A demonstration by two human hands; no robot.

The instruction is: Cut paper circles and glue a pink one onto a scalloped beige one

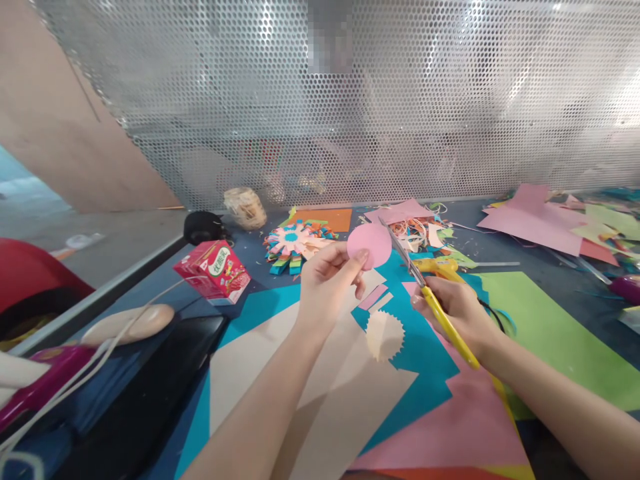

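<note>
My left hand [333, 280] pinches a pink paper circle [373, 241] by its lower edge, thumb in front. In my right hand [455, 310] is a pair of scissors with yellow handles [440, 313]; the metal blades point up and left and lie close beside the circle's right edge. I cannot tell whether the blades touch the paper. Below the hands, a cream paper disc with a zigzag edge [385, 335] lies on blue paper [425, 380]. A large cream sheet [270, 367] spreads under my left arm, and pink paper [450, 427] lies under the right.
A perforated metal screen [300, 107] stands behind the table. At left are a red drink carton [215, 272] and a black flat object [155, 393]. Layered paper flowers [291, 237], a yellow glue gun [437, 267], paper scraps [410, 233] and a green sheet [555, 333] lie around the hands.
</note>
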